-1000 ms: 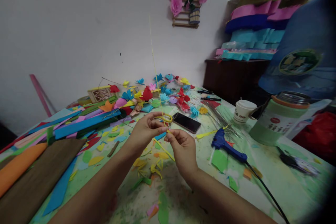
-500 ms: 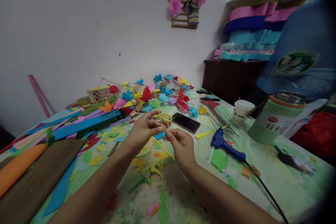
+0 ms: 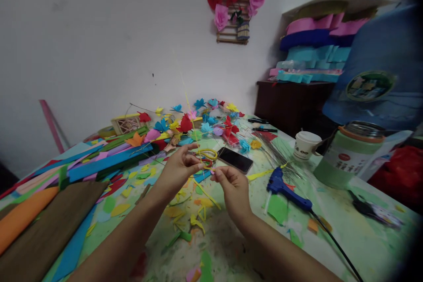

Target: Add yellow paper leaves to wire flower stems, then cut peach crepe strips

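A thin yellow stem (image 3: 191, 116) rises from the fingers of my left hand (image 3: 178, 165), which is closed in a pinch on its lower part. My right hand (image 3: 233, 185) pinches the end of a narrow yellow paper strip (image 3: 210, 168) close to the left fingertips. Just behind the hands lie scissors with yellow handles (image 3: 208, 154), partly covered by my fingers. A black phone (image 3: 235, 160) rests beyond my right hand. Beneath the hands, yellow paper scraps (image 3: 197, 222) are scattered on the table.
Paper flowers (image 3: 187, 123) crowd the back of the table. At left lie coloured paper strips (image 3: 109, 161). On the right are a blue glue gun (image 3: 287, 189) with a black cord, a bundle of wires (image 3: 274, 150), a paper cup (image 3: 306, 145), a green bottle (image 3: 346, 158) and dark-handled scissors (image 3: 363, 206).
My right hand has drawn slightly away from the left, to the right, with the yellow strip between them. The yellow stem leans a little more left. The whole view has tilted slightly upward.
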Demonstrator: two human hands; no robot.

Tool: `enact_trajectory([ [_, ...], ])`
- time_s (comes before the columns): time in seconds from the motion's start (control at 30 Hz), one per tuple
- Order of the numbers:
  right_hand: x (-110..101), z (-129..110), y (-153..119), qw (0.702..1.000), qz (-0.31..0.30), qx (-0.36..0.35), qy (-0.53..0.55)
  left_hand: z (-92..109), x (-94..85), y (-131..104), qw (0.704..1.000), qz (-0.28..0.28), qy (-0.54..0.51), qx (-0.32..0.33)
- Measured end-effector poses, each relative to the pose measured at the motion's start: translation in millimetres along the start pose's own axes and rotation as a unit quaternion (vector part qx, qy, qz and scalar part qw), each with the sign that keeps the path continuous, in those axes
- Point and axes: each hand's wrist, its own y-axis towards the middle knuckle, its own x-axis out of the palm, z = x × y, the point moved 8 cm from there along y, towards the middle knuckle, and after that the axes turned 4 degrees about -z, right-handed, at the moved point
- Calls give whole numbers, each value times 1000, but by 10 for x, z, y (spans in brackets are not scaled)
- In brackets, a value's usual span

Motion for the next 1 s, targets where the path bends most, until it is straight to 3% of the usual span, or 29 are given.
enact_trajectory([
  [0.13, -434, -311, 45, 985, 44, -65, -155, 72, -256, 22, 998, 47, 27, 19],
  [0.2, -802, -488, 27, 945, 80, -118, -293, 115, -377, 28, 997, 68, 34, 30],
  [0.27, -1163, -557, -9, 878, 95, -163, -440, 144, -467, 36, 995, 82, 33, 40],
  [0.4, -1742, -190, -66, 729, 59, -106, -674, 144, -542, 57, 994, 92, 35, 45],
  [0.5, -1884, 161, -148, 678, -10, -39, -734, 117, -537, 64, 994, 94, 41, 43],
  [0.63, -1791, 268, -183, 647, -49, 1, -761, 111, -458, 53, 995, 82, 34, 44],
  [0.8, -1716, 146, -81, 659, -87, 27, -747, 126, -349, 21, 997, 69, 22, 20],
  [1.0, -1654, -303, -94, 677, -4, -45, -735, 73, -176, -1, 999, 31, 4, -18],
])
